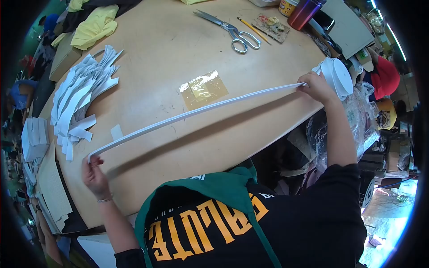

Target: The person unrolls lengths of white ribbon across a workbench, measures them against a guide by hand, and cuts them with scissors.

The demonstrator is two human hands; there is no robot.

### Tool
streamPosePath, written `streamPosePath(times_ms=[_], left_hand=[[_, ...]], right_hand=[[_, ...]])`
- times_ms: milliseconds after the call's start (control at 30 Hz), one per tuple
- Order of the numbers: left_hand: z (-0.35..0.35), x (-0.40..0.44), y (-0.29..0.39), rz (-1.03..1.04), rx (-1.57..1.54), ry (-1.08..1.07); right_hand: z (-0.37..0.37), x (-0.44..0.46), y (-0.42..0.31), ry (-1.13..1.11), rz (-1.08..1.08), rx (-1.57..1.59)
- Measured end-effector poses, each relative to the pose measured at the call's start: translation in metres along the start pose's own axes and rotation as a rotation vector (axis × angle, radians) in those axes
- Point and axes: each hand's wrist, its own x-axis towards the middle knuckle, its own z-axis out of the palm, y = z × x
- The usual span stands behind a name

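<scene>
A long white strip (192, 115) is stretched between my two hands above the table (152, 53), casting a shadow on it. My left hand (94, 175) pinches its left end. My right hand (318, 88) grips the other end, beside white rolls (336, 78) at the table's right edge. Beyond the strip's middle lies a clear yellowish plastic piece (203, 89). A heap of cut white strips (80, 96) lies at the left, and a small white piece (116, 132) rests near the strip's left part.
Metal scissors (230, 31), a yellow pencil (254, 30) and a dark red bottle (305, 13) are at the far side. Yellow cloth (94, 27) lies at the back left. Clear plastic wrapping (353, 120) hangs by the right edge. A person in red (385, 77) is beyond.
</scene>
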Motion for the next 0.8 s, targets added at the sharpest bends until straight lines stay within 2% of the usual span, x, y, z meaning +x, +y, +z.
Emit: streamPosePath(times_ms=[67,167,267,367,467,600,700,800], left_hand=[[-0.034,-0.009,-0.024,-0.113,0.016,0.082],[-0.060,-0.017,-0.042,-0.204,0.110,0.121],[-0.073,-0.028,-0.042,-0.226,0.138,0.106],[-0.078,-0.026,-0.042,-0.210,0.141,0.134],[-0.084,-0.020,-0.035,-0.184,0.168,0.135],[-0.086,-0.026,-0.034,-0.186,0.167,0.157],[-0.070,-0.032,-0.022,-0.156,0.203,0.169],[-0.069,-0.034,-0.010,-0.061,0.203,0.191]], right_hand=[[0.009,-0.016,-0.009,0.095,-0.060,0.007],[0.051,-0.002,0.006,0.404,-0.136,0.015],[0.079,-0.010,0.011,0.914,-0.036,-0.187],[0.083,-0.012,0.035,0.987,0.473,-0.327],[0.102,-0.001,0.087,0.958,0.435,-0.133],[0.104,0.014,0.146,1.041,0.143,-0.147],[0.099,0.028,0.192,0.905,0.223,-0.207],[0.101,0.038,0.206,0.876,0.308,-0.154]])
